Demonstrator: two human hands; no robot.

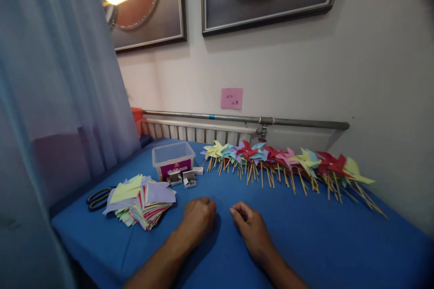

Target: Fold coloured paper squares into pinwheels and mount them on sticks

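Observation:
My left hand (200, 216) rests on the blue cloth in a loose fist, back of the hand up, with nothing seen in it. Across a short gap, my right hand (251, 228) lies with fingers curled in and the thumb near them; no object shows there either. To the left is a pile of coloured paper sheets (145, 201), yellow, purple, green and red. Black-handled scissors (99, 198) lie beside it, partly under the paper. Behind my left hand stand small open boxes (189, 179) with tiny pieces inside. A long row of paper pinwheels (285, 158) on wooden sticks lies along the back right.
A clear plastic tub (173, 153) with a purple label stands behind the small boxes. The table (325, 244) wears a blue cloth and meets a wall with a metal pipe (305, 123) and a radiator (203, 134). A blue curtain (64, 76) hangs at the left.

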